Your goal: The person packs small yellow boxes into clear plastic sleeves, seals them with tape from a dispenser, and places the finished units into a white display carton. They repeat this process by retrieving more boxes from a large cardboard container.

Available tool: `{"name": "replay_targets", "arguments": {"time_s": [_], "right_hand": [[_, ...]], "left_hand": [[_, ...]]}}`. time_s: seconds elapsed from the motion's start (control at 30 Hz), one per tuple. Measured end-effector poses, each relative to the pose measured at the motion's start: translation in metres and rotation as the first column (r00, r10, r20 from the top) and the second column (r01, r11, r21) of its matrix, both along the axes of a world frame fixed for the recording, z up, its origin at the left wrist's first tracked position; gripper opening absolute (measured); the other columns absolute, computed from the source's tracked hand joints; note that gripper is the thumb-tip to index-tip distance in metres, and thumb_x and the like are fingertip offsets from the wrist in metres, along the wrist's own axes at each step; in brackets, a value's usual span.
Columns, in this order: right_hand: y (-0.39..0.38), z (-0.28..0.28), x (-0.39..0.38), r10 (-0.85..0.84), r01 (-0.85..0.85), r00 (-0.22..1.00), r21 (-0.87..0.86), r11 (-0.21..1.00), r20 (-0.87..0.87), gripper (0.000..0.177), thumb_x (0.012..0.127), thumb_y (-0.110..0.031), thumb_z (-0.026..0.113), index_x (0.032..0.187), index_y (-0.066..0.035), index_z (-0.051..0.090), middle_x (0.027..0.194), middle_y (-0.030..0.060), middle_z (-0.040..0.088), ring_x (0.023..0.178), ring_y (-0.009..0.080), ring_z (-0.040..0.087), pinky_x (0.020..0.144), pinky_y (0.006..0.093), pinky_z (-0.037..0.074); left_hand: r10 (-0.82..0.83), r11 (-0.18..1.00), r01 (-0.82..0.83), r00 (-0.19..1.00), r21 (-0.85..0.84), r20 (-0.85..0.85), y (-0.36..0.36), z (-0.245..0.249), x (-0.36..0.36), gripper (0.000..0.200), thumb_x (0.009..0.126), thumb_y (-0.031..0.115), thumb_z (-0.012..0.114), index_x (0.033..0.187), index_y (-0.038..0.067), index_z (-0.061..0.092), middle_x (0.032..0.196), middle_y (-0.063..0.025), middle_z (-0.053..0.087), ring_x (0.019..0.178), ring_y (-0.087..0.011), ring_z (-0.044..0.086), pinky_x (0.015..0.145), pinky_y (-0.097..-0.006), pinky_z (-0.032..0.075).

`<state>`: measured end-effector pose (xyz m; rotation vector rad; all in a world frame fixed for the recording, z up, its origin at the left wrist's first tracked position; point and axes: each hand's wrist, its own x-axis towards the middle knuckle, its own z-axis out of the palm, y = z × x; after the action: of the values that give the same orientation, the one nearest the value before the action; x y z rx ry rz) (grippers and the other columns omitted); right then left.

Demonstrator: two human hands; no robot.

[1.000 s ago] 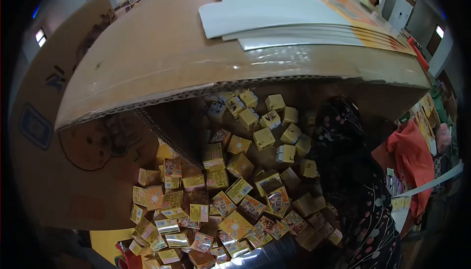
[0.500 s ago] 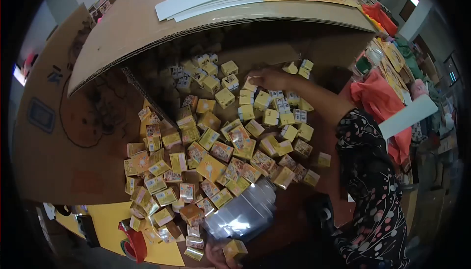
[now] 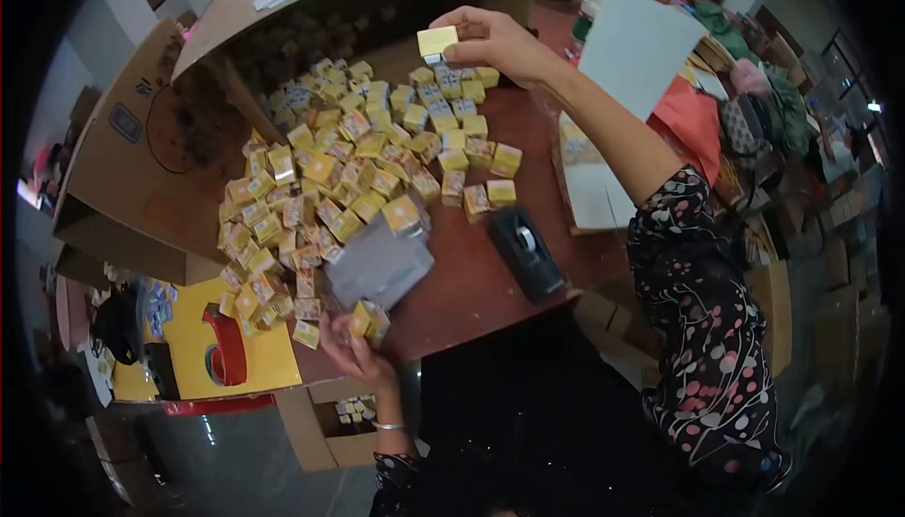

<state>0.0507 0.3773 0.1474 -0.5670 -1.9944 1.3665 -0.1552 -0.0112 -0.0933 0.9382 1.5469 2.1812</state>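
Note:
My right hand (image 3: pixel 490 41) is raised over the far side of the table, pinching one small yellow box (image 3: pixel 437 42) between thumb and fingers. My left hand (image 3: pixel 351 352) sits at the near table edge and grips two small yellow boxes (image 3: pixel 368 319) together with the corner of a clear plastic bag (image 3: pixel 377 264). One yellow box lies on top of that bag. A big heap of small yellow boxes (image 3: pixel 330 173) spills from a large cardboard carton (image 3: pixel 141 168) lying on its side at the left.
A black tape dispenser (image 3: pixel 526 251) stands on the brown table right of the heap. A red tape dispenser (image 3: pixel 224 347) lies on a yellow sheet at the lower left. White cards (image 3: pixel 636 46), orange cloth and clutter fill the right side. An open box (image 3: pixel 349 418) sits below.
My right hand has lifted out of the pile with one yellow box. The view has pulled back and tilted down, showing more table and the black tape dispenser.

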Motion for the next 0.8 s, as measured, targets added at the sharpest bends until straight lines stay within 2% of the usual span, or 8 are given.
{"name": "replay_targets", "arguments": {"time_s": [0.07, 0.2, 0.37, 0.4, 0.57, 0.67, 0.7, 0.8], "right_hand": [[-0.044, 0.004, 0.037, -0.040, 0.038, 0.999, -0.075, 0.996, -0.027, 0.038, 0.098, -0.014, 0.069, 0.133, -0.003, 0.057, 0.118, 0.0087, 0.069, 0.108, 0.0155, 0.067, 0.093, 0.0316, 0.058], [-0.134, -0.010, 0.118, -0.049, 0.034, 0.997, -0.258, 0.965, -0.052, 0.039, 0.102, -0.020, 0.064, 0.134, -0.001, 0.054, 0.115, 0.0127, 0.069, 0.090, 0.0168, 0.074, 0.076, 0.0264, 0.063], [-0.200, -0.060, 0.204, -0.152, 0.113, 0.979, -0.266, 0.957, -0.132, 0.046, 0.097, -0.016, 0.068, 0.138, -0.001, 0.052, 0.116, 0.0112, 0.069, 0.098, 0.0174, 0.071, 0.085, 0.0302, 0.061], [-0.214, -0.059, 0.221, -0.152, 0.112, 0.985, -0.360, 0.926, -0.082, 0.051, 0.094, -0.019, 0.071, 0.138, -0.002, 0.052, 0.118, 0.0108, 0.068, 0.101, 0.0165, 0.069, 0.085, 0.0302, 0.060], [-0.257, -0.087, 0.278, -0.257, 0.176, 0.957, -0.438, 0.882, -0.132, 0.047, 0.097, -0.020, 0.068, 0.139, -0.004, 0.055, 0.122, 0.0116, 0.070, 0.095, 0.0134, 0.071, 0.084, 0.0269, 0.060], [-0.271, -0.117, 0.306, -0.298, 0.175, 0.940, -0.519, 0.837, -0.164, 0.050, 0.099, -0.022, 0.066, 0.141, 0.001, 0.054, 0.121, 0.0114, 0.070, 0.096, 0.0141, 0.071, 0.085, 0.0278, 0.061], [-0.277, -0.132, 0.310, -0.350, 0.189, 0.921, -0.590, 0.785, -0.170, 0.050, 0.099, -0.023, 0.065, 0.141, 0.002, 0.054, 0.122, 0.0117, 0.069, 0.099, 0.0146, 0.071, 0.086, 0.0292, 0.061], [-0.293, -0.181, 0.289, -0.507, 0.194, 0.814, -0.690, 0.697, -0.284, 0.046, 0.103, -0.025, 0.062, 0.138, 0.003, 0.056, 0.124, 0.0119, 0.067, 0.111, 0.0170, 0.068, 0.091, 0.0355, 0.062]], "left_hand": [[-0.036, 0.999, 0.035, 0.999, 0.029, 0.030, 0.000, 0.012, 0.010, 0.067, 0.098, 0.032, 0.063, 0.150, -0.002, 0.039, 0.119, -0.0132, 0.058, 0.113, -0.0216, 0.055, 0.107, -0.0367, 0.042], [-0.204, 0.979, 0.204, 0.978, -0.007, -0.045, -0.016, 0.036, 0.039, 0.068, 0.097, 0.034, 0.064, 0.148, -0.004, 0.040, 0.123, -0.0152, 0.059, 0.114, -0.0227, 0.057, 0.105, -0.0376, 0.044], [-0.313, 0.947, 0.316, 0.948, -0.052, 0.059, -0.036, 0.031, 0.069, 0.066, 0.095, 0.033, 0.065, 0.146, -0.004, 0.043, 0.125, -0.0161, 0.059, 0.118, -0.0242, 0.058, 0.106, -0.0384, 0.045], [-0.346, 0.935, 0.351, 0.935, -0.057, 0.080, -0.038, 0.031, 0.076, 0.066, 0.095, 0.033, 0.064, 0.146, -0.004, 0.043, 0.125, -0.0161, 0.059, 0.118, -0.0244, 0.058, 0.106, -0.0387, 0.045], [-0.560, 0.806, 0.585, 0.804, -0.093, 0.200, -0.033, 0.029, 0.085, 0.069, 0.094, 0.038, 0.061, 0.146, -0.003, 0.044, 0.131, -0.0189, 0.058, 0.125, -0.0289, 0.057, 0.109, -0.0434, 0.045], [-0.609, 0.725, 0.689, 0.634, 0.010, 0.476, -0.014, 0.039, 0.102, 0.070, 0.094, 0.043, 0.057, 0.146, -0.003, 0.044, 0.137, -0.0225, 0.056, 0.134, -0.0363, 0.054, 0.113, -0.0491, 0.044], [-0.634, 0.692, 0.722, 0.602, 0.009, 0.485, -0.008, 0.039, 0.101, 0.071, 0.095, 0.047, 0.052, 0.145, -0.002, 0.045, 0.150, -0.0278, 0.047, 0.147, -0.0420, 0.040, 0.120, -0.0548, 0.036], [-0.736, 0.583, 0.809, 0.488, 0.071, 0.470, 0.023, 0.052, 0.123, 0.073, 0.095, 0.047, 0.050, 0.147, -0.003, 0.043, 0.162, -0.0304, 0.032, 0.154, -0.0428, 0.026, 0.124, -0.0569, 0.026]]}}
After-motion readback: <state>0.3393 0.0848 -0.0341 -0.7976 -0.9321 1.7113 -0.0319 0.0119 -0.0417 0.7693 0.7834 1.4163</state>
